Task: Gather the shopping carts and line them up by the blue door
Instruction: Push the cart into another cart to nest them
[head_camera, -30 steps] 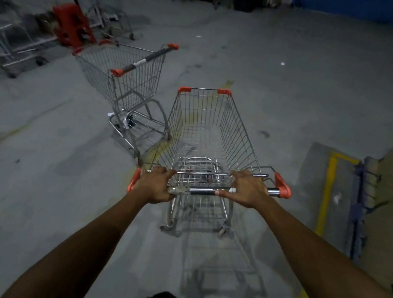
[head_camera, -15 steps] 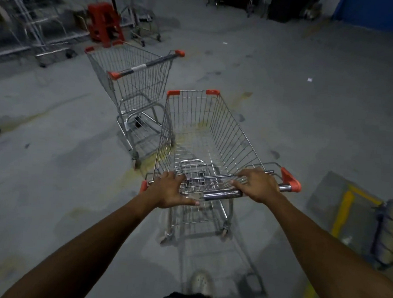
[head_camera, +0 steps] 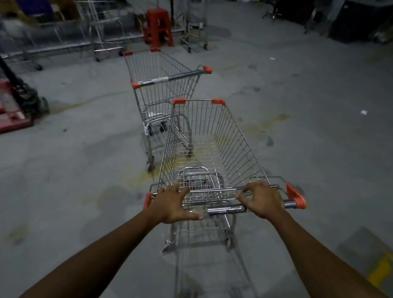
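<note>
Place: a dim warehouse or shop storeroom.
Floor: bare, stained concrete floor (head_camera: 309, 139), with a yellow painted marking (head_camera: 380, 269) at the right.
Carts: two wire shopping carts with orange trim, the near cart (head_camera: 238, 147) close behind the far cart (head_camera: 170, 77).
Storage: blurred metal racks (head_camera: 102, 23) along the back, with a red plastic stool (head_camera: 159, 27) beside them.
Handling gear: what looks like a red pallet jack (head_camera: 2, 119) at the left.

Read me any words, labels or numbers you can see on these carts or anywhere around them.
No text can be read.
White label on the far cart handle: too small and blurred to read.
Near cart: no lettering visible.
</note>
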A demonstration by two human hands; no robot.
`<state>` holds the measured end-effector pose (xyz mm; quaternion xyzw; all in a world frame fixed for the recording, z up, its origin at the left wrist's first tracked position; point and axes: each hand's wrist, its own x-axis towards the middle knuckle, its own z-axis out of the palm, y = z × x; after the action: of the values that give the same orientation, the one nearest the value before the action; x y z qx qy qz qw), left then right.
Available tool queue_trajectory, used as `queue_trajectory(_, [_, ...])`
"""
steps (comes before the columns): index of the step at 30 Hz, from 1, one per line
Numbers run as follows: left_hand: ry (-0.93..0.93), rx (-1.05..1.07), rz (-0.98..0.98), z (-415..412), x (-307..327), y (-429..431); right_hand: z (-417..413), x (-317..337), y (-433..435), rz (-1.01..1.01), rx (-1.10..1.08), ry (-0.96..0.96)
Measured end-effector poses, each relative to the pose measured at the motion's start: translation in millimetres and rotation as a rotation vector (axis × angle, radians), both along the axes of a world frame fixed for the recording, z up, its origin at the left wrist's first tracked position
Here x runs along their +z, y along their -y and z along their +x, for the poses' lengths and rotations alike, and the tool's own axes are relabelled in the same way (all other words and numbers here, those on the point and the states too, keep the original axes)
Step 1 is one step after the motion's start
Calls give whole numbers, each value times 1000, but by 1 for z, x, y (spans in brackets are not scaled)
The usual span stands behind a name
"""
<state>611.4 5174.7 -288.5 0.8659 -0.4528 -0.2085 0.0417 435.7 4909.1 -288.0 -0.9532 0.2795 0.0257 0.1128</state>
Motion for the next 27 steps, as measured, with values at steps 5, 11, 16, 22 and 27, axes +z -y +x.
queue_trajectory(5, [-3, 135, 24, -8, 5, 26, 23, 4, 44, 26, 89, 9])
queue_trajectory(11, [-21, 250, 14, -12, 8, 46, 49, 4, 74, 70, 175, 27])
queue_trajectory(16, [7, 284, 38, -4, 4, 58, 70, 6, 87, 58, 205, 30])
queue_trajectory(22, [5, 302, 40, 13, 1, 64, 89, 1, 96, 66, 238, 41])
queue_trajectory(27, [0, 292, 11, 29, -2, 71, 102, 6, 103, 69, 239, 52])
